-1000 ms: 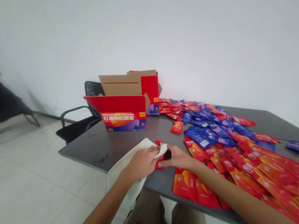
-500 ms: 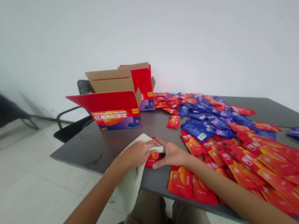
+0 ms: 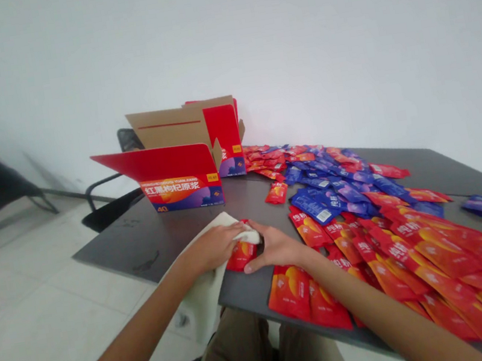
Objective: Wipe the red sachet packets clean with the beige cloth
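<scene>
A red pouch [image 3: 240,258] with an orange fruit print lies flat near the front edge of the table, partly covered. My left hand [image 3: 215,248] grips a cream-coloured cloth [image 3: 205,299] and presses a bunched end of it on the pouch; the rest of the cloth hangs over the table edge. My right hand [image 3: 277,249] is curved at the pouch's right side. Its thumb touches the lower corner and its fingers sit at the upper end, holding the pouch against the table.
Rows of red pouches [image 3: 432,260] overlap at the right, with blue pouches [image 3: 329,191] heaped behind them. Two open cartons [image 3: 183,192] stand at the back left of the grey table [image 3: 140,239]. A black chair [image 3: 108,210] is beyond the left edge.
The cloth end in my left hand has shifted slightly on the pouch, uncovering more of its printed front. My right hand keeps its place at the pouch. The view has turned a little.
</scene>
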### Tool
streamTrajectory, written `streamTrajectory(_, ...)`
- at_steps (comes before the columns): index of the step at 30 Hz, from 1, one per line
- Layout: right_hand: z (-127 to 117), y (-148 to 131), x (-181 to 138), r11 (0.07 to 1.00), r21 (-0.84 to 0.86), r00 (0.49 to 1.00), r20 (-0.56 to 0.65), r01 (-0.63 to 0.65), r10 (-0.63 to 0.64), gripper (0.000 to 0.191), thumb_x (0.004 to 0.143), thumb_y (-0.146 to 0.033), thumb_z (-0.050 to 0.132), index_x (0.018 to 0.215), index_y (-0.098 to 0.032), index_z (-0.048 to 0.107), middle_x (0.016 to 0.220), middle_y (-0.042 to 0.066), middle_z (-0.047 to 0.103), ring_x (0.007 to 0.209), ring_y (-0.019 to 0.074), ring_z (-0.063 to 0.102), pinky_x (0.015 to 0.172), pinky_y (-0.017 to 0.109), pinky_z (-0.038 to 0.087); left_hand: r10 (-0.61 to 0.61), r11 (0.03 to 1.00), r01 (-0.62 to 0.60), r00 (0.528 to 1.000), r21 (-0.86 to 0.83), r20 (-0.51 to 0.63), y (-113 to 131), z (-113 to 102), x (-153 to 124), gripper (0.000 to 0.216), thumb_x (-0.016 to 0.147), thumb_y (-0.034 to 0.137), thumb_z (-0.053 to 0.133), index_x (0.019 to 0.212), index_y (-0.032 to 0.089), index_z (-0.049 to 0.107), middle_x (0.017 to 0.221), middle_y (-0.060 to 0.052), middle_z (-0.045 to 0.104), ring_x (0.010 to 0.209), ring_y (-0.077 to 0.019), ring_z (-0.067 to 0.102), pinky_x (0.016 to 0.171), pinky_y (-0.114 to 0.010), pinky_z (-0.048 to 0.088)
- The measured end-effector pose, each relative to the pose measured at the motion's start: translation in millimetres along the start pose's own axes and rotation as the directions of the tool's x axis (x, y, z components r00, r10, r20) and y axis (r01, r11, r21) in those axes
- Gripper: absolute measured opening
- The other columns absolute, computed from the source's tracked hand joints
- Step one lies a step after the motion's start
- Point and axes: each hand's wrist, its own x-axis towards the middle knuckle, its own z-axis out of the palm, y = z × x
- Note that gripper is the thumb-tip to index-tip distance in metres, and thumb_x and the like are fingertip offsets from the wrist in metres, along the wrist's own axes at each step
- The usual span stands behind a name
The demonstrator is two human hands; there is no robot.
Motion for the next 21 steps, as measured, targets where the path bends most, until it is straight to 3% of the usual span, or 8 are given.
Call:
streamTrajectory(2,0.7,1.2,0.4,1.0,0.0,1.0,0.0,-0.001,0.001,0.114,0.043,-0.049,0.086,0.141,-0.014,0.038,0.14,0.014,0.05,0.128,0.0299,0.048,0.112,0.043,0.032,-0.001,1.0,0.001,1.0,-0.008,0.005,1.6,0.1,-0.9,0.048,0.088,0.01,0.038,0.135,0.014,0.047,0.14,-0.01,0.05,0.13,-0.0188,0.046,0.111,-0.034,0.034)
streamTrajectory(7,3.2,5.2,2.5,1.0,-0.029,1.0,-0.015,-0.008,0.008,0.123,0.038,-0.048,0.087,0.142,-0.011,0.035,0.144,0.018,0.043,0.131,0.0316,0.044,0.112,0.044,0.032,0.133,0.99,-0.132,0.991,-0.057,0.009,23.8,3.9,-20.8,0.049,0.089,0.012,0.04,0.138,0.013,0.043,0.144,-0.011,0.045,0.136,-0.0169,0.038,0.114,-0.032,0.028)
streamTrajectory(15,-1.5,-2.2,0.1,0.998,0.025,0.997,0.037,0.064,-0.064,0.098,0.051,-0.046,0.084,0.136,-0.017,0.044,0.128,0.008,0.06,0.116,0.0267,0.057,0.107,0.042,0.038,0.026,1.0,-0.026,1.0,-0.013,-0.008,5.6,2.1,-0.9,0.044,0.09,0.013,0.038,0.134,0.011,0.048,0.138,-0.012,0.052,0.128,-0.019,0.049,0.11,-0.032,0.034)
streamTrajectory(21,1.8,1.6,1.6,0.999,-0.015,0.999,-0.006,-0.042,0.042,0.124,0.037,-0.044,0.088,0.143,-0.012,0.034,0.147,0.017,0.04,0.134,0.0321,0.041,0.114,0.044,0.028,0.11,0.993,-0.11,0.994,-0.038,-0.002,24.6,6.1,-23.6,0.052,0.088,0.011,0.039,0.14,0.014,0.039,0.146,-0.009,0.043,0.137,-0.0159,0.036,0.114,-0.031,0.027)
